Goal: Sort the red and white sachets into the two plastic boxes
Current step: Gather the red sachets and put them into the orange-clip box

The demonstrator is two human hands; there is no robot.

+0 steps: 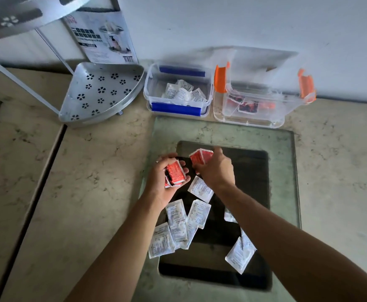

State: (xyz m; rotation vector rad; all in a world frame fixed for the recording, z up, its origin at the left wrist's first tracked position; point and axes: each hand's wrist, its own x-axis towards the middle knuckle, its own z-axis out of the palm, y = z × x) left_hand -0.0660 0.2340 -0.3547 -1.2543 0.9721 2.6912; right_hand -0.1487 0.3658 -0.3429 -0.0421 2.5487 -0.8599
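Note:
My left hand holds a small stack of red sachets in its palm, fingers curled around them. Just to the right, my right hand pinches more red sachets above the dark glass panel. Several white sachets lie scattered on the panel below the hands, one right under my right wrist. At the back stand two clear boxes: the blue-clipped box holds white sachets, and the orange-clipped box holds red sachets.
A perforated metal corner shelf on a frame stands at the back left beside a printed carton. The marble counter has a dark seam running diagonally on the left. The wall rises right behind the boxes.

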